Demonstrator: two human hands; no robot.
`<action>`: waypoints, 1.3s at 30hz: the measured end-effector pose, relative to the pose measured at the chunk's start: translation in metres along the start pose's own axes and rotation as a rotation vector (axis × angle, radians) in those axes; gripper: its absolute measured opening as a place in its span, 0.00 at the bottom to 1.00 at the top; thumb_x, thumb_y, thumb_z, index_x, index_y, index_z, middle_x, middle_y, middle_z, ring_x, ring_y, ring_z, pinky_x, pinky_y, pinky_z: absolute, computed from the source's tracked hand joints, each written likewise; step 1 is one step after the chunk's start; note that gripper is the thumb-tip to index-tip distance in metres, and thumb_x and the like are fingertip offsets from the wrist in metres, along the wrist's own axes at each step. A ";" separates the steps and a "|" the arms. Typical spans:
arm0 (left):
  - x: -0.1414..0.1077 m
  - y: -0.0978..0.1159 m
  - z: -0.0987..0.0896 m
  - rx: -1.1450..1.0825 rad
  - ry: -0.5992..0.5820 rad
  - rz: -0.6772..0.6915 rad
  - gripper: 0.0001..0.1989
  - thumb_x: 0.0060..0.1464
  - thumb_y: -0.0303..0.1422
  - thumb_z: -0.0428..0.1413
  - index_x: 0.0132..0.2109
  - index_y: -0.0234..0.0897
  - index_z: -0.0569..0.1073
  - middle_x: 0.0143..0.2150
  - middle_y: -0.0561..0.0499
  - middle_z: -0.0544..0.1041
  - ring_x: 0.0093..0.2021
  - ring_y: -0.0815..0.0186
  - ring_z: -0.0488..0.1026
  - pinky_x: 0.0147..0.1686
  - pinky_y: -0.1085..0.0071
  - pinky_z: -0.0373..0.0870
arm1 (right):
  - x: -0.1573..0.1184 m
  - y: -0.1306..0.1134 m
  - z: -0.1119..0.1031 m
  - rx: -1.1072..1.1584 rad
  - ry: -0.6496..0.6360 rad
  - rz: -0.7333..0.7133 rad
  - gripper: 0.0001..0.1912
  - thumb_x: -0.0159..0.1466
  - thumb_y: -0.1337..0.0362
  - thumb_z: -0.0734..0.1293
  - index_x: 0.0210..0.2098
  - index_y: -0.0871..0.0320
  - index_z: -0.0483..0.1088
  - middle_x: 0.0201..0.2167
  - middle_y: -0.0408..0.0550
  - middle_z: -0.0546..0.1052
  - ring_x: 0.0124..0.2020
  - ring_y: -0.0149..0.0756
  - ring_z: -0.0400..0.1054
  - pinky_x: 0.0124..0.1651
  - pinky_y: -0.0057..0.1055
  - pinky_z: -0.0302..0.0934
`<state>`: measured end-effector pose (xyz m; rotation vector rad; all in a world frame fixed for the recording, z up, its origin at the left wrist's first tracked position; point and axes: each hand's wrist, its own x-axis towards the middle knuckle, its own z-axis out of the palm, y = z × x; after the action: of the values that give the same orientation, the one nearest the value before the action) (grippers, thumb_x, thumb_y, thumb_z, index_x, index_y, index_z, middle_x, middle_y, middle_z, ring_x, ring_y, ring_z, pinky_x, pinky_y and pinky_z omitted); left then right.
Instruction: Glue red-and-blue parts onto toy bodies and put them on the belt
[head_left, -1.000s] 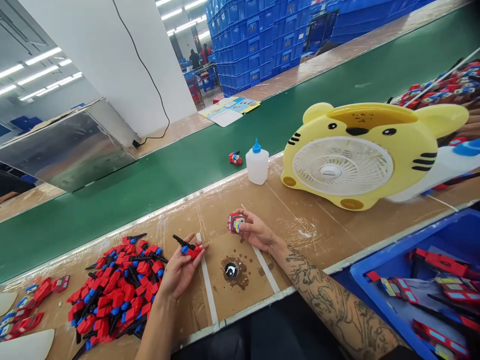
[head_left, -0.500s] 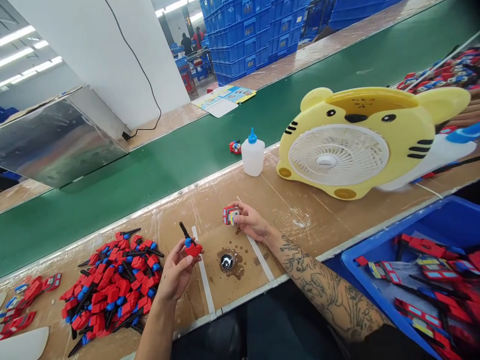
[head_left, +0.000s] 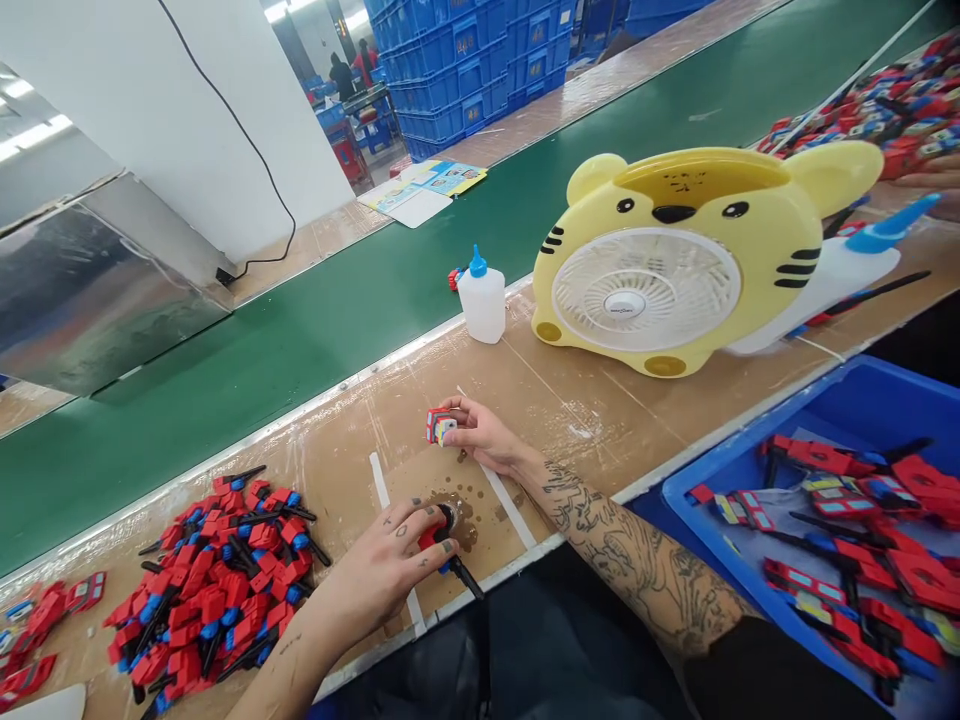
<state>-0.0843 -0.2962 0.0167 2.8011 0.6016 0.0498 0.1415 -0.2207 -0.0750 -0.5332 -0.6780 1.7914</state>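
Observation:
My left hand (head_left: 394, 560) grips a red toy part with a black rod (head_left: 466, 577), turned so the rod points down toward the table's front edge. The red end is at a small dark round dish (head_left: 449, 514), partly hidden by my fingers; whether they touch I cannot tell. Wet brown spots surround the dish. Farther back, my right hand (head_left: 487, 438) pinches a red, white and yellow toy block (head_left: 438, 426) just above the table. Left of my left hand lies a pile of red toy parts (head_left: 217, 580) with blue joints and black rods.
A white bottle with a blue nozzle (head_left: 482, 305) stands by the green conveyor belt (head_left: 315, 310). The yellow animal-shaped fan (head_left: 652, 260) is to its right. At the right front, a blue bin (head_left: 847, 385) holds several toys. A co-worker's hand (head_left: 930, 190) shows at the far right.
My left hand has moved right and turned over, bringing the red toy part down to the dish. The right hand still holds the toy block. The whole view has shifted slightly.

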 end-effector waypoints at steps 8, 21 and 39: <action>0.015 0.001 -0.002 0.146 -0.026 0.092 0.23 0.59 0.18 0.48 0.57 0.42 0.72 0.57 0.44 0.72 0.58 0.56 0.64 0.54 0.59 0.68 | -0.001 0.001 0.001 -0.029 0.008 -0.007 0.29 0.46 0.68 0.81 0.43 0.55 0.67 0.37 0.44 0.80 0.38 0.35 0.76 0.43 0.30 0.65; 0.005 -0.022 0.018 -1.019 0.883 -0.569 0.19 0.54 0.31 0.64 0.53 0.42 0.74 0.52 0.44 0.77 0.53 0.58 0.74 0.55 0.61 0.69 | -0.007 0.003 0.005 -0.032 -0.123 -0.013 0.30 0.44 0.70 0.81 0.44 0.54 0.69 0.40 0.43 0.78 0.37 0.31 0.73 0.39 0.26 0.62; 0.045 -0.021 0.045 -1.404 1.107 -0.668 0.24 0.45 0.34 0.70 0.51 0.41 0.75 0.49 0.47 0.79 0.50 0.62 0.75 0.55 0.64 0.69 | -0.009 0.010 0.011 0.214 0.012 0.034 0.26 0.48 0.53 0.81 0.43 0.53 0.74 0.39 0.44 0.81 0.43 0.37 0.76 0.53 0.36 0.66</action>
<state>-0.0474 -0.2707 -0.0331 0.9631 1.0607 1.3014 0.1293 -0.2335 -0.0734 -0.4121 -0.4636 1.8644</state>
